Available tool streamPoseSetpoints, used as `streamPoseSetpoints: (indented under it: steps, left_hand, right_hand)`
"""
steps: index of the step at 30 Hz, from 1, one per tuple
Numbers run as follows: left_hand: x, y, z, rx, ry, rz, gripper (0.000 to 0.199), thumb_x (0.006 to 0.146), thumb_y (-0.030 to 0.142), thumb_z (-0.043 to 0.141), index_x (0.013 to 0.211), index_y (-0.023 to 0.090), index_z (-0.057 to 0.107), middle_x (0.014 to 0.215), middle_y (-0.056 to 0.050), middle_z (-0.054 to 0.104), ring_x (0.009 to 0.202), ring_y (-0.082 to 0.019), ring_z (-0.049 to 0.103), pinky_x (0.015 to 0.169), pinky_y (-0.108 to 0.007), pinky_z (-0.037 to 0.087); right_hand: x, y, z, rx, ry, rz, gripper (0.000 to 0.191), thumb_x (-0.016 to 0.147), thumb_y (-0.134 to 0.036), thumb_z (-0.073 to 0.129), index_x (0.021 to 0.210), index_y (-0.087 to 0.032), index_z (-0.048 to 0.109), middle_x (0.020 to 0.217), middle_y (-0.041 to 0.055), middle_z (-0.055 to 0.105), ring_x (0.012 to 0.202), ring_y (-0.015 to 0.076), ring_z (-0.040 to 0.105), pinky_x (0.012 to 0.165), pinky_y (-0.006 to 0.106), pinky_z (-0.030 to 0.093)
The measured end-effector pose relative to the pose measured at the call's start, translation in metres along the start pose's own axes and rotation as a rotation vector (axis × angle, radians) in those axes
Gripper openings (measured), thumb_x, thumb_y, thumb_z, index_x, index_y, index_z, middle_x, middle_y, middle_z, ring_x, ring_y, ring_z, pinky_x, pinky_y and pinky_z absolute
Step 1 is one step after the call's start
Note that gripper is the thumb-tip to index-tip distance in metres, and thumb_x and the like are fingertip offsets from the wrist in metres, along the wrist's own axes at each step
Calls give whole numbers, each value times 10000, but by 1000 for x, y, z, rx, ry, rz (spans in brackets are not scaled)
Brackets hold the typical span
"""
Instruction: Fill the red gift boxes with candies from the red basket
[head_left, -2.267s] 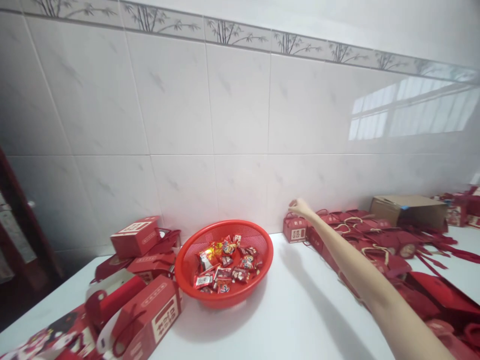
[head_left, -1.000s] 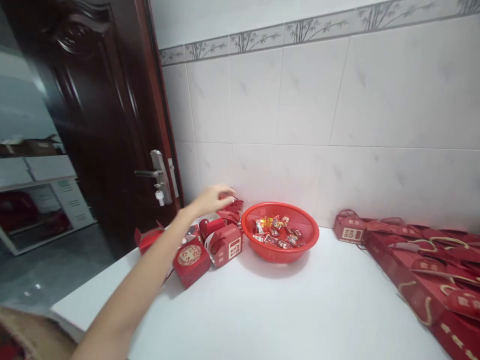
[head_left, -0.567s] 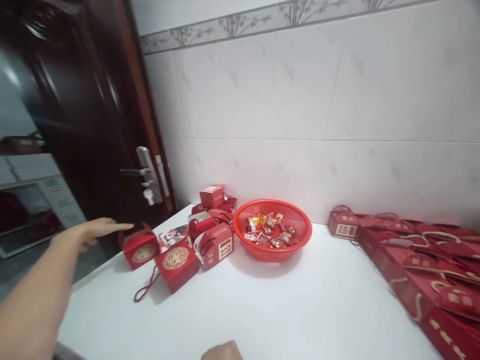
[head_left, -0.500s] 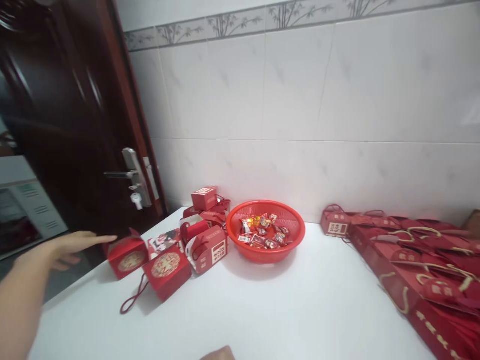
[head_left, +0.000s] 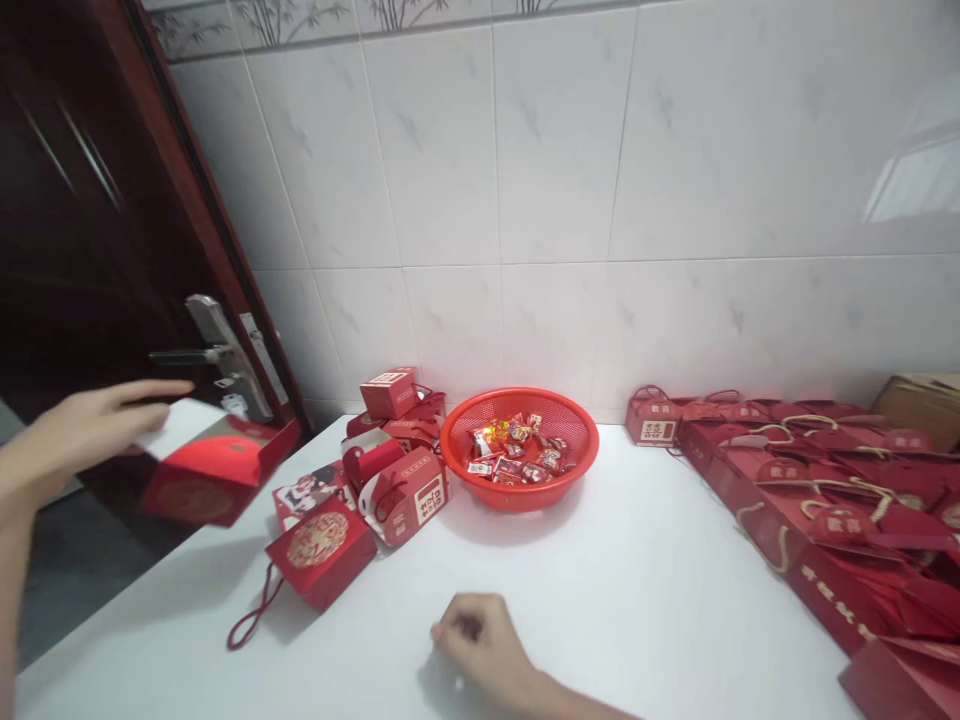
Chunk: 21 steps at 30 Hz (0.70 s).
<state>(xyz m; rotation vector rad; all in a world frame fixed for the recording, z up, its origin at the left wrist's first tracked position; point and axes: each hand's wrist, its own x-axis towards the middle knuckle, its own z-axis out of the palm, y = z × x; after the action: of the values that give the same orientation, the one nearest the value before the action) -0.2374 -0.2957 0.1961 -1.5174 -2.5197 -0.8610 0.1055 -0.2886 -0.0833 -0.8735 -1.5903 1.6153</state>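
Observation:
At the left, my left hand (head_left: 97, 425) grips the white flap of a red candy box (head_left: 217, 465), its top open, tilted and held up over the table's left edge. My right hand (head_left: 484, 635) is curled into a loose fist over the white table (head_left: 600, 600), with nothing visible in it. Between the hands lies a red box with a gold round emblem (head_left: 319, 545) and a cord loop. Behind it are a box with a printed picture (head_left: 315, 490) and a red handled box (head_left: 409, 495).
A red plastic basket (head_left: 521, 495) of wrapped candies (head_left: 517, 450) stands near the tiled wall. Stacked boxes (head_left: 390, 392) are left of it. Many red boxes fill a large red tray-like carton (head_left: 787, 570) at the right. A dark door (head_left: 90, 250) is at the left.
My left hand has taken hold of the leftmost red box and raised it off the table. My right hand has come up into view from the bottom edge. The view has shifted somewhat.

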Motion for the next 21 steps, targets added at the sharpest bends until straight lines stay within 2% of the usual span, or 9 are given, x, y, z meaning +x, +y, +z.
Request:
streamPoseSetpoints:
  steps: [2, 4, 6, 8, 10, 13, 15, 18, 21]
  left_hand:
    - [5, 34, -2, -53, -18, 56, 557, 911, 428, 367, 1231, 71, 651, 887, 89, 708, 799, -71, 550, 846, -254, 439]
    - [-5, 80, 7, -70, -114, 197, 532, 840, 439, 445, 1105, 73, 724, 918, 65, 737, 846, -116, 577, 852, -257, 438]
    - [-29, 127, 30, -150, -215, 381, 466, 788, 402, 504, 1038, 97, 753, 917, 29, 754, 883, -175, 617, 809, -260, 468]
    - [-58, 165, 62, -248, -329, 610, 368, 764, 325, 527, 957, 134, 775, 926, -4, 767, 885, -203, 647, 773, -263, 490]
    - [-86, 191, 97, -227, -333, 783, 336, 800, 220, 465, 889, 188, 787, 935, -13, 771, 846, -187, 660, 789, -278, 483]
    - [-112, 207, 143, -260, -342, 952, 365, 848, 147, 415, 866, 218, 773, 853, -14, 744, 799, -171, 650, 762, -280, 464]
    - [-119, 210, 165, -289, -383, 982, 349, 845, 121, 420, 780, 211, 751, 772, -13, 707, 742, -163, 627, 720, -276, 451]
    - [-121, 209, 187, -333, -433, 943, 334, 837, 106, 437, 697, 198, 726, 721, -13, 675, 692, -157, 605, 687, -272, 443]
    - [-120, 205, 198, -387, -540, 897, 341, 839, 97, 439, 750, 204, 751, 789, -10, 715, 746, -159, 637, 730, -265, 464]
  right_hand:
    - [14, -24, -18, 68, 101, -132, 378, 754, -540, 643, 655, -182, 574, 550, -35, 476, 539, 104, 432, 536, 232, 363]
    - [20, -51, -41, 106, 223, -246, 387, 787, -560, 640, 705, -187, 574, 568, -39, 481, 556, 106, 445, 541, 224, 374]
    - [19, -79, -65, 164, 310, -305, 394, 817, -588, 616, 789, -197, 579, 594, -45, 500, 490, 90, 380, 465, 218, 317]
    - [13, -104, -90, 183, 389, -345, 385, 825, -583, 627, 844, -202, 576, 628, -44, 533, 471, 80, 363, 466, 220, 333]
    - [4, -126, -111, 165, 429, -367, 365, 826, -559, 634, 855, -198, 589, 662, -29, 575, 495, 85, 421, 510, 227, 385]
    - [-11, -150, -135, -4, 370, -347, 338, 835, -523, 651, 812, -188, 615, 668, -27, 576, 544, 91, 456, 568, 229, 423]
    - [-20, -158, -143, -177, 300, -306, 342, 854, -507, 645, 756, -181, 617, 660, -27, 562, 548, 87, 435, 542, 219, 384]
    - [-27, -159, -146, -424, 158, -200, 310, 868, -420, 650, 679, -179, 604, 631, -24, 556, 557, 93, 438, 513, 212, 329]
    - [-28, -154, -141, -595, -35, -141, 199, 862, -283, 657, 682, -197, 644, 565, -46, 544, 505, 90, 432, 491, 213, 290]
